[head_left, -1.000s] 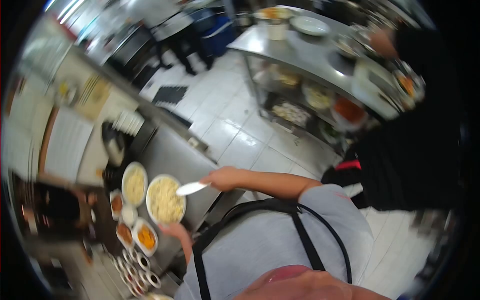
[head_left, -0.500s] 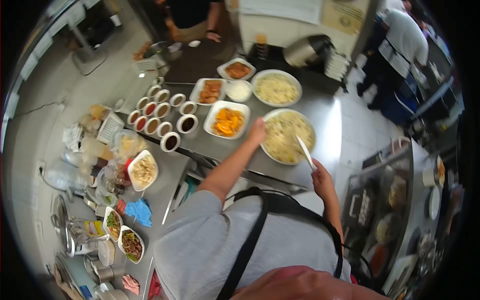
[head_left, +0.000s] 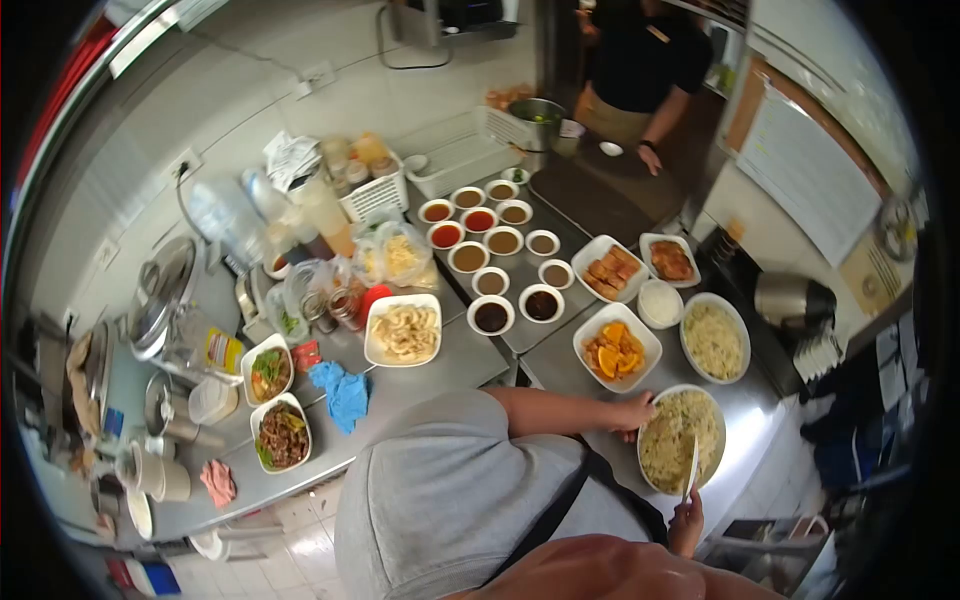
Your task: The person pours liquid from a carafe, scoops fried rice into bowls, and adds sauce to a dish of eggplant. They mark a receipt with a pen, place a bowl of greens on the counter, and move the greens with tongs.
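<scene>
My left hand (head_left: 632,414) grips the near left rim of an oval white bowl (head_left: 723,448) of pale yellow food, which looks like fried rice with green bits. In my right hand (head_left: 686,522) is the handle of a white utensil (head_left: 692,470); its far end is down in the food, so its exact kind is hidden. Just beyond my left hand stands a square white bowl of orange pieces and sauce (head_left: 617,355). A second bowl of the same pale yellow food (head_left: 714,338) sits behind the one I hold.
Several small sauce cups (head_left: 502,240) stand left of the bowls. Further left are a bowl of pale pieces (head_left: 403,330), a blue cloth (head_left: 340,395) and two dishes with meat and greens (head_left: 283,435). A metal pitcher (head_left: 793,300) stands at right. Another person (head_left: 650,60) is across the counter.
My view has swung left, so the counter things appear further right and more of the left counter shows. My left hand remains at the bowl's rim and my right hand still holds the white utensil.
</scene>
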`<state>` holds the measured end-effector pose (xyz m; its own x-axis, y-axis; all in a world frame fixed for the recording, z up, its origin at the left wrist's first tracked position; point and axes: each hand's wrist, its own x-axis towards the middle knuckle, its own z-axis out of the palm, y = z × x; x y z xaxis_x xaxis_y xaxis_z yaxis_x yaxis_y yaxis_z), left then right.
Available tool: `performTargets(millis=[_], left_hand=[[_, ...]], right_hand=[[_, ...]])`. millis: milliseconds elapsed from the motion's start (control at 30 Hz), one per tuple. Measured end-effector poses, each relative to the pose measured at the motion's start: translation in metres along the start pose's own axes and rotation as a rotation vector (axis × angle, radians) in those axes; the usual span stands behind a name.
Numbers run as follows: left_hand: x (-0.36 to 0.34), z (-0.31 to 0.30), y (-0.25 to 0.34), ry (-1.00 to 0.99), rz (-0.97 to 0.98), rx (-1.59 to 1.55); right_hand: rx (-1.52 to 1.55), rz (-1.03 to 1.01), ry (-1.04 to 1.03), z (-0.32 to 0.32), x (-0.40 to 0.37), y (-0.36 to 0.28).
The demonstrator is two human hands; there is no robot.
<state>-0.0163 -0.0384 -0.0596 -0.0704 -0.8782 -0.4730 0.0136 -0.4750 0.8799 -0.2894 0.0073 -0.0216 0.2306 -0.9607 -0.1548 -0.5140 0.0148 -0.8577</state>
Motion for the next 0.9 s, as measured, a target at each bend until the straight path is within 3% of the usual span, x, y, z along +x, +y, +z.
performTargets(millis=[133,233,367,433,500,600,700,800,900], left_hand=[[-0.011,0.002,0.002,0.019,-0.026,-0.098],[-0.028,0.002,0.009,0.001,-0.104,-0.197],[-0.026,0.009,0.003,0.044,-0.124,-0.266],[-0.033,0.008,0.011,0.053,-0.143,-0.272],[-0.033,0.007,0.003,0.031,-0.092,-0.276],[-0.034,0.005,-0.013,0.064,-0.087,-0.224],[-0.038,-0.014,-0.045,-0.208,0.04,0.004],[-0.053,-0.029,-0.061,-0.56,0.307,0.18],[-0.073,-0.034,-0.063,-0.683,0.322,0.025]], right_hand=[[-0.165,-0.002,-0.101,-0.018,0.015,-0.025],[-0.259,-0.215,-0.109,-0.033,0.029,-0.038],[-0.315,-0.14,-0.065,-0.039,0.05,-0.073],[-0.431,-0.314,-0.011,-0.033,0.059,-0.063],[-0.448,-0.23,-0.071,-0.031,0.061,-0.062],[-0.393,-0.267,-0.068,-0.026,0.061,-0.051],[-0.401,-0.255,-0.08,-0.025,0.06,-0.055],[-0.401,-0.214,-0.112,-0.028,0.062,-0.052],[-0.323,-0.149,-0.128,-0.027,0.06,-0.049]])
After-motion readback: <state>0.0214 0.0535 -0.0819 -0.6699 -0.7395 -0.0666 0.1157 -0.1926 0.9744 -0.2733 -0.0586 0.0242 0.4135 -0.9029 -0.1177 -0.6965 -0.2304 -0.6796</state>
